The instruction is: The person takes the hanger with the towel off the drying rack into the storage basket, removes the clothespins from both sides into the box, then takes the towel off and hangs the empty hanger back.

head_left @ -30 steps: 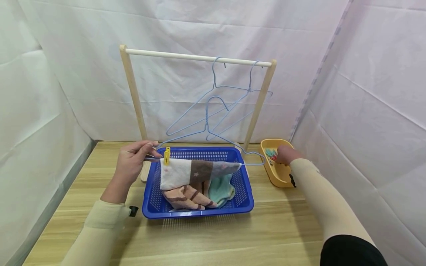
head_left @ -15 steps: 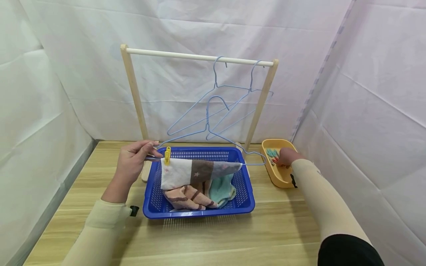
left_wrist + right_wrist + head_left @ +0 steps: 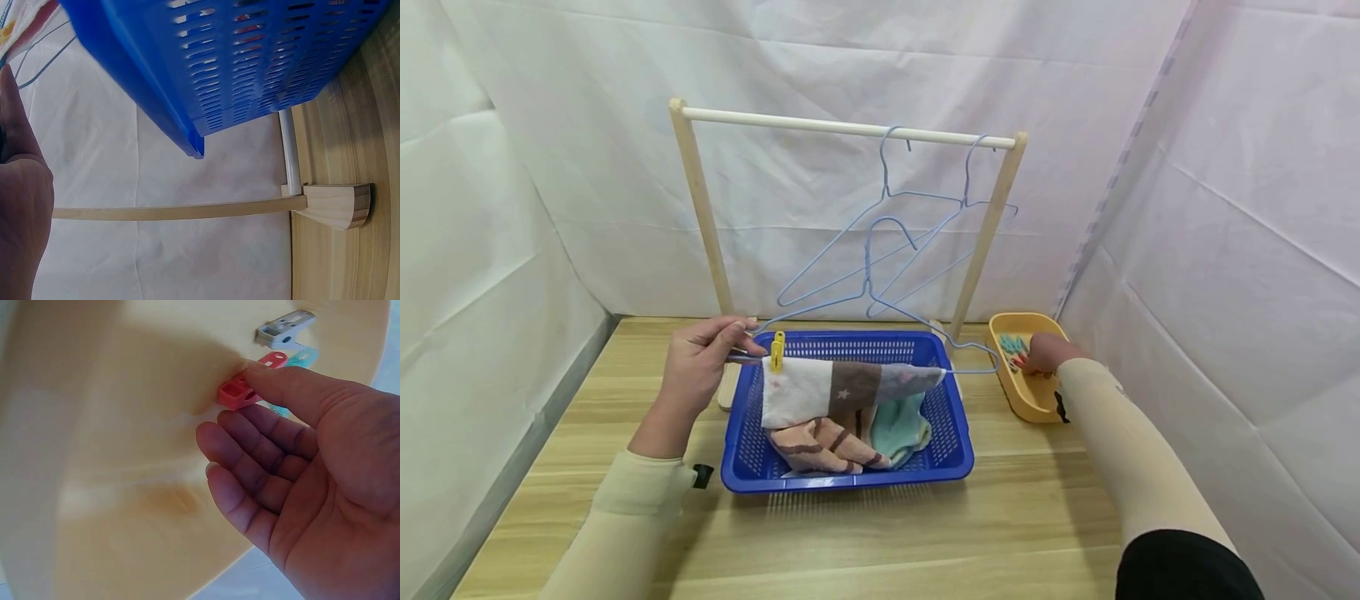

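My left hand (image 3: 696, 367) pinches the left end of a blue wire hanger (image 3: 867, 283), held above the blue basket (image 3: 850, 485). Over the hanger's lower bar hangs a small towel (image 3: 797, 392) in white, brown and grey, with a yellow clothespin (image 3: 777, 354) clipped near its left edge. My right hand (image 3: 1048, 352) is inside the yellow tray (image 3: 1026, 404). In the right wrist view, its thumb and finger pinch a red clothespin (image 3: 234, 392). Beside that lie a grey clothespin (image 3: 284, 330) and a teal clothespin (image 3: 303, 357), partly covered by the thumb.
A wooden rack with a white rod (image 3: 790, 124) stands behind the basket. Two more blue hangers (image 3: 827, 243) hang toward its right end. A pink-brown striped cloth (image 3: 823, 446) and a teal cloth (image 3: 901, 429) lie in the basket. White fabric walls enclose the table (image 3: 880, 542).
Almost nothing differs. My left hand keeps hold of the hanger, and my right hand stays in the yellow tray; the head view shifts only slightly.
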The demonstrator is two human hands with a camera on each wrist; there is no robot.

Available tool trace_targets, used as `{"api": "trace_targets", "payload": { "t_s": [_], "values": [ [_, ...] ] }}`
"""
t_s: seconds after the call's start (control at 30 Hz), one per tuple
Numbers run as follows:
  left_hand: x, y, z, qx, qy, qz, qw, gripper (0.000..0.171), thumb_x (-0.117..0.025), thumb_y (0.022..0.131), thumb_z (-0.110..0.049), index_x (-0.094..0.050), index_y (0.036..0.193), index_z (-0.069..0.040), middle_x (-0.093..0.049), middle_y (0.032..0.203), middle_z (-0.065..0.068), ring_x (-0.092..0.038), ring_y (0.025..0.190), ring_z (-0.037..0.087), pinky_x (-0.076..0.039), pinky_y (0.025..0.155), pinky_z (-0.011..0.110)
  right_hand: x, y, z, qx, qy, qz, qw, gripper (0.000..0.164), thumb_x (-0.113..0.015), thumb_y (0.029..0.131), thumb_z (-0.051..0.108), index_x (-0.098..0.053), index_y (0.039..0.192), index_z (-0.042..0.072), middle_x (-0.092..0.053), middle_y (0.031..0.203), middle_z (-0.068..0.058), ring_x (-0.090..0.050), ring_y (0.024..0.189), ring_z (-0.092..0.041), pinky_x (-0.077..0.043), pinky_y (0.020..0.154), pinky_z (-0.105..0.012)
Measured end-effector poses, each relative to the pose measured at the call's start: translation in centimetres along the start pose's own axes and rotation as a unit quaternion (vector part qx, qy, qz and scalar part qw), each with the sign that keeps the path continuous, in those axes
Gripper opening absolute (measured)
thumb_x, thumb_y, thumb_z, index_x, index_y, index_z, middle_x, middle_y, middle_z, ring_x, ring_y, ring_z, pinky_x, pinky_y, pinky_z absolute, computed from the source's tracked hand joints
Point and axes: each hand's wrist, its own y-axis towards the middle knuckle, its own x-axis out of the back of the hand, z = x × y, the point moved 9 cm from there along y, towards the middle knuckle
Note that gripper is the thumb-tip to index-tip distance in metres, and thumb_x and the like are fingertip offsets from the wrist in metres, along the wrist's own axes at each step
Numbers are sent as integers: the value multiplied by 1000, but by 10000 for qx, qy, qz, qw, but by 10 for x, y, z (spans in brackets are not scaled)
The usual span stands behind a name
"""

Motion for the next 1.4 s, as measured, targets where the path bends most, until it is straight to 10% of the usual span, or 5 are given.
{"api": "trace_targets", "payload": {
  "t_s": [0.47,0.67,0.87,1.13,1.4],
  "values": [
    [0,1,1,-59,34,-25,10000,24,-57,114,-1,-74,116,16,-81,83,8,-80,79,15,-69,74,32,78,-64,54,564,1106,-1500,9809,35,-67,112,28,-72,108,-6,-74,98,-18,-72,88,-33,-60,74,-43],
    [1,2,-1,-157,-48,28,9999,24,-57,115,-1,-75,116,15,-80,83,7,-81,79,14,-68,74,31,111,-130,111,788,1584,-2664,9475,41,-61,115,40,-73,116,0,-72,103,-17,-67,88,-31,-57,73,-41],
    [3,2,-3,-253,-278,-74,9993,23,-55,114,4,-72,113,19,-80,80,8,-80,77,14,-68,72,30,112,-195,198,1948,1600,-3599,8983,27,-65,114,30,-75,104,8,-66,83,-8,-57,71,-26,-51,59,-38],
    [3,5,-2,-233,-284,-92,9993,22,-55,113,4,-69,113,22,-80,81,6,-79,76,13,-68,73,30,87,-241,293,3645,1180,-3567,8521,10,-73,109,16,-74,101,11,-65,85,1,-57,74,-16,-54,63,-32],
    [1,7,-4,-190,-200,-105,9996,22,-56,113,5,-69,112,22,-79,79,7,-79,76,14,-68,73,30,56,-237,356,4283,906,-2968,8487,12,-72,110,19,-72,117,8,-71,105,-2,-67,94,-15,-62,81,-32]
  ]
}}
